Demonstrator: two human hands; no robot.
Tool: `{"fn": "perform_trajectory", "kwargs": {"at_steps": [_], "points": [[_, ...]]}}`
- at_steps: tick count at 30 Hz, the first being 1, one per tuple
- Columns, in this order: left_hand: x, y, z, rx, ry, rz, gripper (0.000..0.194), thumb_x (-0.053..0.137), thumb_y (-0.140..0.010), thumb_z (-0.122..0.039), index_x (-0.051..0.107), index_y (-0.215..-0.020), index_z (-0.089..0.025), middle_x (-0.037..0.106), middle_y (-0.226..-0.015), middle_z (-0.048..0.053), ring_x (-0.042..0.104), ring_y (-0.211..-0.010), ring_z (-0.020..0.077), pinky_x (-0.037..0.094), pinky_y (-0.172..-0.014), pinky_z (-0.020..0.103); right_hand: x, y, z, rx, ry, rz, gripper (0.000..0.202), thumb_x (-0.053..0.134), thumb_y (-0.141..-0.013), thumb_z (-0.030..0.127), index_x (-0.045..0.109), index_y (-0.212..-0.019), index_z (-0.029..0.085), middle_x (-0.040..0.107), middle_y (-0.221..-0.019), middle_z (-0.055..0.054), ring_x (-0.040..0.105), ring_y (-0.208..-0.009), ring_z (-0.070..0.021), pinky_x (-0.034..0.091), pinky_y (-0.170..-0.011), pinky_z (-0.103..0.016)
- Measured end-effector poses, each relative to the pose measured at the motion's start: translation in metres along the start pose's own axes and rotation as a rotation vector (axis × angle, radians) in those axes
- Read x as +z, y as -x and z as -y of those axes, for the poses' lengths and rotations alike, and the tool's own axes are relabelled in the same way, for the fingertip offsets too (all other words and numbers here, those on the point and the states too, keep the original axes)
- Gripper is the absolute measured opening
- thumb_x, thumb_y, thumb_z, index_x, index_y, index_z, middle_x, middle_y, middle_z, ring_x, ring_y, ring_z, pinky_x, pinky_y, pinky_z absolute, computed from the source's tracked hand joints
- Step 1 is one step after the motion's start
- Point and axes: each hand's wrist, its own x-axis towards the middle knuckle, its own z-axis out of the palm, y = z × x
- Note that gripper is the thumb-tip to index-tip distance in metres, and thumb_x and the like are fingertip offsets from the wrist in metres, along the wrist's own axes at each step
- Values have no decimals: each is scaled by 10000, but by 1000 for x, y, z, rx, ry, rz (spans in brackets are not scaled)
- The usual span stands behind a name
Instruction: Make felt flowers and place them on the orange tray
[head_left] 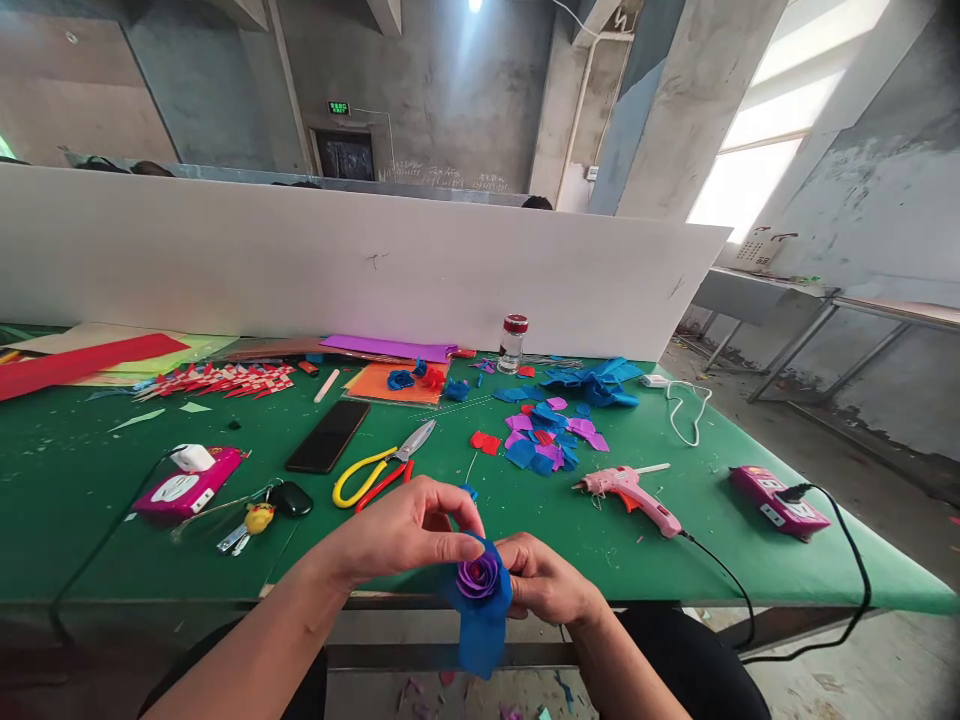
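At the near edge of the table (525, 505), the left hand (405, 530) and right hand (553, 582) are holding a blue-and-purple flower (478, 577).

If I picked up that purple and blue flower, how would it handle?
The flower is probably light: its layers look thin and papery. The blue strip hangs down underneath, so likely floppy. The purple spiral has exposed edges that might crush easily.
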Motion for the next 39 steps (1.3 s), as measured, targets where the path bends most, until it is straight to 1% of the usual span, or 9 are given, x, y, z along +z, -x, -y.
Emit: {"fn": "perform_trajectory", "kwargs": {"at_steps": [4, 10, 15, 20, 23, 26, 29, 32, 39], "points": [[4, 0, 4, 7, 19, -14, 265, 640, -816, -378, 691, -725, -134, 603, -725, 22, 498, -694, 137, 374, -654, 249, 0, 0, 2, 2, 68, 27, 509, 651, -769, 611, 550, -612, 137, 424, -555, 49, 292, -455, -49, 254, -422, -199], [13, -2, 2, -47, 135, -89, 242, 656, -793, -327, 622, -655, -132, 505, -601, -30, 395, -593, 92, 319, -574, 221, -1, 2, 6, -62, 190, 14, 512, 611, -814, 592, 552, -589, 136, 433, -577, 37, 330, -487, -62, 290, -453, -198], [16, -4, 0, -29, 147, -133, 255, 649, -809, -355, 624, -681, -136, 547, -627, -17, 437, -593, 93, 355, -577, 220, -4, 6, 8, -104, 276, -21, 511, 578, -842, 585, 579, -603, 134, 474, -608, 19, 389, -498, -69, 324, -464, -192], [5, -4, 2, 28, 203, -266, 306, 564, -871, -424, 628, -740, -155, 653, -706, 42, 556, -639, 140, 406, -571, 246, -9, 7, 2, -199, 313, -185, 512, 580, -852, 553, 543, -533, 155, 458, -566, 14, 379, -501, -87, 342, -487, -215], [4, -4, 3, 15, 185, -242, 373, 538, -879, -459, 616, -681, -154, 620, -669, 36, 543, -636, 140, 401, -568, 245, -13, 7, 0, -269, 356, -315, 520, 597, -851, 517, 474, -480, 173, 427, -540, 19, 357, -513, -99, 354, -523, -236], [11, -6, 3, 12, 173, -216, 404, 549, -859, -504, 584, -651, -160, 562, -631, 14, 488, -606, 128, 379, -555, 242, -15, 7, 0, -289, 421, -402, 536, 628, -824, 506, 423, -447, 186, 370, -511, 30, 344, -523, -110, 362, -540, -248], [20, -9, 1, 23, 181, -239, 399, 602, -818, -507, 532, -619, -167, 466, -584, -23, 411, -572, 110, 338, -536, 234, -15, 6, 1, -261, 434, -406, 547, 647, -809, 491, 401, -425, 189, 339, -503, 36, 355, -526, -112, 369, -538, -244], [23, -12, 2, 29, 178, -263, 373, 627, -799, -470, 522, -611, -166, 420, -583, -35, 375, -570, 103, 312, -535, 230, -12, 4, 4, -248, 413, -381, 497, 643, -826, 440, 442, -452, 183, 393, -540, 27, 399, -553, -115, 365, -539, -236], [21, -13, 8, 39, 242, -304, 235, 667, -775, -342, 581, -662, -156, 486, -637, -25, 410, -611, 102, 339, -591, 230, -8, 2, 11, -298, 443, -349, 452, 639, -847, 375, 473, -478, 174, 424, -560, 25, 406, -577, -116, 361, -575, -235]]}}
